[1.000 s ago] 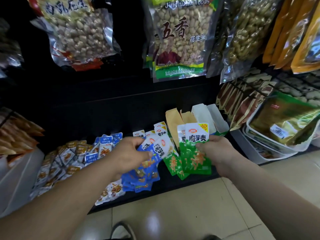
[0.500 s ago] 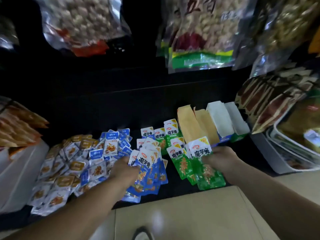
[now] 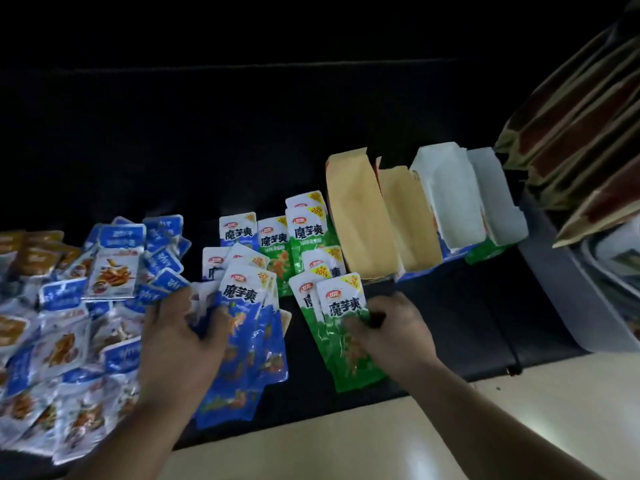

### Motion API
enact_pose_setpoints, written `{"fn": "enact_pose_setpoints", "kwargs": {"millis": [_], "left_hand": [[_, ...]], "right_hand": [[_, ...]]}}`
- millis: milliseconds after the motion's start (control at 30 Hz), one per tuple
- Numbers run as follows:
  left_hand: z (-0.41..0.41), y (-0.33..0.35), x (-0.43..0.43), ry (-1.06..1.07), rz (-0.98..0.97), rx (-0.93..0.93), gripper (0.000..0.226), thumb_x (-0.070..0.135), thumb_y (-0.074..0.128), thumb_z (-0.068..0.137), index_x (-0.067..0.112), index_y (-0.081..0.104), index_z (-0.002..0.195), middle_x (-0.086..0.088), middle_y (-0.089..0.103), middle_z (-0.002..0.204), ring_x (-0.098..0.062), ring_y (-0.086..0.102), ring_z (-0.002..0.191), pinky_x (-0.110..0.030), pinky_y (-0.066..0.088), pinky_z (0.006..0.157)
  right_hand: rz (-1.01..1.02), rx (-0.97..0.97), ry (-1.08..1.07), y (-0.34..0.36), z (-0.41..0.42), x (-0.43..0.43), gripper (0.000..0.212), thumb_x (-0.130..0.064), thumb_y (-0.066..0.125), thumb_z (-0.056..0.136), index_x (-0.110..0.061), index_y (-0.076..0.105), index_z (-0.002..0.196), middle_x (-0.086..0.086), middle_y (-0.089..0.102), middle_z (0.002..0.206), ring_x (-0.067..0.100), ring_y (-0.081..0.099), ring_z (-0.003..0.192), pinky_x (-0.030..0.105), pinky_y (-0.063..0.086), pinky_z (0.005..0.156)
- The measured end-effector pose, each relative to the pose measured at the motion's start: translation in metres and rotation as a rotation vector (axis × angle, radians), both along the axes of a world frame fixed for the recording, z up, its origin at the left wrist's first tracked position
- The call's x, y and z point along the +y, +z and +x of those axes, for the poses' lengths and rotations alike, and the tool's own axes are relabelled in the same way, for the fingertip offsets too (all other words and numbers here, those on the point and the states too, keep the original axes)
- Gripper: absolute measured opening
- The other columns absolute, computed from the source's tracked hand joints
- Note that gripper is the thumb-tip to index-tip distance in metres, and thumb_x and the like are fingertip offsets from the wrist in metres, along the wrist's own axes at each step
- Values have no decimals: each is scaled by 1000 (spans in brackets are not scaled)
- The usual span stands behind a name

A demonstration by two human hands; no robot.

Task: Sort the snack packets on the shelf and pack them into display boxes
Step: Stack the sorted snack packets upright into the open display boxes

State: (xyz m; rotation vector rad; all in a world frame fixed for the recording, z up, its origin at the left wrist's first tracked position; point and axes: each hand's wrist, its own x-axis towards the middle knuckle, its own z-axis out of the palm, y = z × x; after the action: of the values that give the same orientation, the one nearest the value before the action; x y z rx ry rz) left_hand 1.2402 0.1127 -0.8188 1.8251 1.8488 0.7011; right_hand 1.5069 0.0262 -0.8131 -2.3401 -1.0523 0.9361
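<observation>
- Cardboard display boxes stand open side by side at the back of the shelf [image 3: 467, 323]: two brown-lined boxes [image 3: 360, 216] and two white-lined boxes [image 3: 450, 202], inner walls showing.
- Left grip [image 3: 180, 341] clenches a fan of blue konjac packets [image 3: 242, 358] at the shelf's front edge.
- Right grip [image 3: 391, 334] clasps green konjac packets [image 3: 343, 341] just before the brown-lined boxes.
- Loose blue-and-white packets [image 3: 69, 341] lie heaped on the shelf at left.

Blue packets [image 3: 242, 344] and green packets [image 3: 332, 344] are showing glossy plastic film. Display boxes [image 3: 360, 220] are looking like matt cardboard. Shelf [image 3: 467, 317] is reading matt black; floor [image 3: 329, 441] smooth, slightly glossy.
</observation>
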Motion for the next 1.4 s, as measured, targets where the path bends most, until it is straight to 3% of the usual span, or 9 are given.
{"fn": "enact_pose_setpoints", "kwargs": {"millis": [67, 233, 333, 500, 633, 767, 1233, 1333, 1400], "left_hand": [[-5, -5, 4, -16, 122, 111, 34, 19, 77, 89, 7, 67, 119, -17, 57, 113, -39, 57, 100, -48, 53, 74], [1, -5, 2, -285, 203, 148, 37, 30, 51, 93, 12, 78, 111, -3, 67, 113, -32, 60, 100, -47, 57, 79], [6, -7, -10, -322, 129, 131, 51, 44, 46, 89, 14, 77, 117, 1, 70, 122, -22, 52, 110, -44, 53, 88], [-1, -8, -20, -333, 59, 274, 51, 45, 50, 90, 28, 70, 134, 8, 62, 145, -20, 46, 137, -67, 39, 111], [6, -7, -24, -374, 39, 279, 57, 57, 53, 91, 24, 70, 134, 5, 59, 148, -23, 50, 139, -57, 51, 103], [24, -13, -34, -448, 96, 420, 51, 39, 78, 84, 23, 69, 132, 3, 61, 147, -23, 58, 134, -55, 57, 89], [29, -11, -29, -370, 267, 326, 38, 34, 66, 88, 21, 73, 123, -4, 60, 146, -36, 50, 138, -69, 41, 105], [27, -4, -38, -385, 284, 213, 31, 26, 66, 89, 14, 75, 117, -6, 62, 140, -32, 55, 130, -55, 50, 102], [42, 7, -55, -372, 77, 10, 27, 25, 64, 92, 17, 74, 116, 2, 68, 123, -17, 64, 111, -38, 58, 92]], "right_hand": [[38, -4, 7, -7, 4, -1, 32, -60, 75, 78, -31, 61, 75, -5, 59, 91, 18, 61, 87, 38, 55, 76], [68, 104, -31, -20, -2, -5, 44, -76, 67, 68, -38, 60, 91, -7, 68, 89, 17, 69, 86, 46, 60, 76], [102, 197, -118, -21, 4, -6, 38, -65, 78, 65, -47, 59, 92, -11, 72, 87, 11, 71, 83, 45, 61, 78], [104, 291, -142, -19, 6, -1, 38, -46, 89, 74, -36, 68, 104, -9, 71, 95, 7, 71, 84, 37, 60, 80], [122, 369, -130, -14, 4, 1, 30, -38, 90, 77, -32, 70, 99, -9, 73, 92, -1, 70, 72, 19, 51, 60], [131, 390, -133, -12, 4, 1, 32, -34, 89, 78, -30, 68, 102, -8, 71, 94, -8, 67, 70, 7, 45, 49], [116, 414, -171, -10, 1, 4, 40, -36, 90, 76, -26, 68, 108, -5, 70, 101, -4, 69, 70, 8, 46, 47], [103, 396, -187, -7, -1, 4, 39, -38, 91, 75, -26, 69, 106, -6, 70, 99, 0, 69, 72, 10, 47, 48], [89, 376, -189, -5, -3, 4, 38, -40, 91, 75, -26, 69, 102, -7, 72, 96, 0, 69, 72, 13, 49, 51]]}}
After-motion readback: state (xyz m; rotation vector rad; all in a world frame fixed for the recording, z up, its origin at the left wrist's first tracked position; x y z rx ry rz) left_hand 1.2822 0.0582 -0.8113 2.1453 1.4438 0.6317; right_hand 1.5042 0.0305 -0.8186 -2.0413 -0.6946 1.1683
